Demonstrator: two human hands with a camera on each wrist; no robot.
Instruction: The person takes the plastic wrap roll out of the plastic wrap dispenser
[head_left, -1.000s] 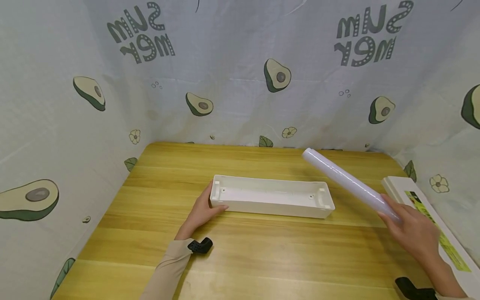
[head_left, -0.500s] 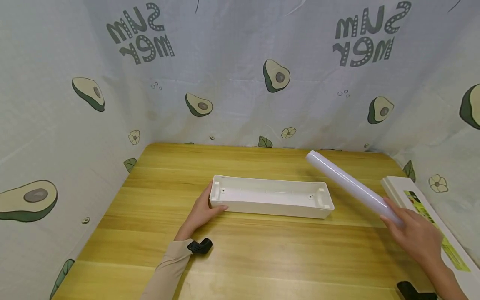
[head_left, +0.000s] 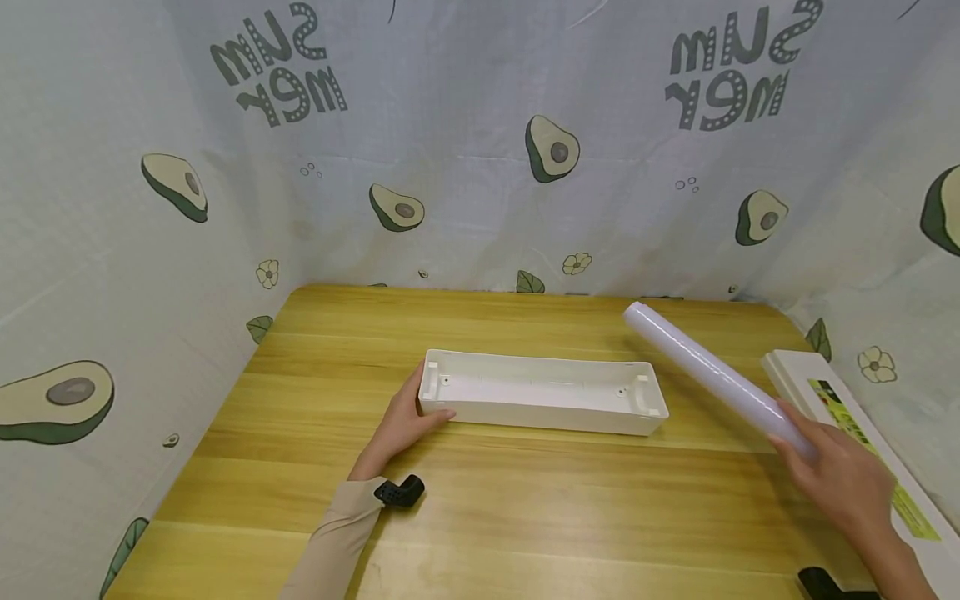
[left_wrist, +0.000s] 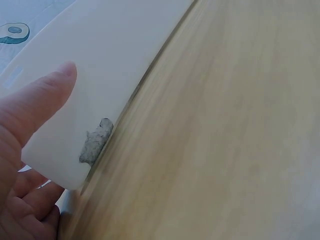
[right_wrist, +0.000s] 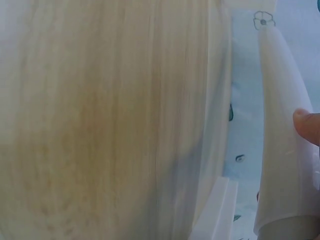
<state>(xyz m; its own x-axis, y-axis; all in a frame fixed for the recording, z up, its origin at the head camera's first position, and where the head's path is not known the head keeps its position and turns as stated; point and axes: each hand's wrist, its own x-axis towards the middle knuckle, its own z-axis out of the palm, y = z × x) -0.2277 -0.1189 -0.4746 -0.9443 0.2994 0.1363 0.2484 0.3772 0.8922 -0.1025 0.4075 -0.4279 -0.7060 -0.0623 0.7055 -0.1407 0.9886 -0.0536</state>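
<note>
A long white plastic box [head_left: 540, 416], open at the top, lies lengthwise on the wooden table. My left hand [head_left: 401, 429] grips its left end, thumb along the front wall and fingers round the end. In the left wrist view, the thumb [left_wrist: 47, 97] lies flat on the white wall, close to a grey putty-like patch [left_wrist: 96, 142] at the lower edge. Over the table's right side, my right hand [head_left: 843, 475] holds a roll of plastic film [head_left: 712, 371] by its near end. The roll slants up and away to the left. In the right wrist view, the thumb [right_wrist: 306, 122] presses its side.
At the right edge of the wooden table [head_left: 570, 517] lies a long white piece [head_left: 806, 371] with a yellow-green label [head_left: 911, 512], partly behind the right hand. A white curtain [head_left: 465, 125] printed with avocados surrounds the table at the back and both sides.
My right hand has moved slightly to the right, carrying the film roll with it. The left hand and the white box have stayed in place.
</note>
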